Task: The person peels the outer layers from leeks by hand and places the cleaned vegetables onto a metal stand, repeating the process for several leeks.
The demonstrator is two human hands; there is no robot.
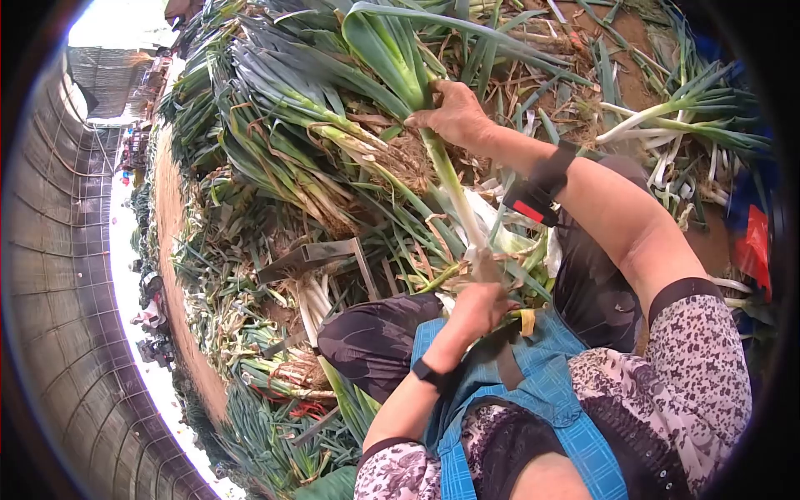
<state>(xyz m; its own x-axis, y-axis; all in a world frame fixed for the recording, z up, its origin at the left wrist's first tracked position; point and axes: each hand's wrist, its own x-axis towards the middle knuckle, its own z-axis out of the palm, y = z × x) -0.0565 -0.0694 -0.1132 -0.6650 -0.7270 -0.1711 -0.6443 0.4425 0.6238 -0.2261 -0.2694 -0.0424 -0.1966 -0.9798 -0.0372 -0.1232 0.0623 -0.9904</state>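
Note:
A long green onion (450,179) slants across the middle, its leaves fanning out at the top and its pale root end pointing toward my lap. My right hand (457,117) is closed around the stalk just below the leaves. At the lower end, my left hand (479,310) is closed at the root end, which looks blurred; its fingertips are partly hidden. Behind the stalk, loose peelings and white material (500,229) lie between my knees. A big pile of unpeeled green onions (283,108) with dry roots rests to the left of my right hand.
A metal frame (321,254) stands beside my left knee, with white stalks (312,300) near it. Cleaned green onions (658,121) lie on the ground at right, near a red plastic piece (754,250). More bundles (275,425) lie at lower left. A ribbed greenhouse wall (58,275) curves beyond.

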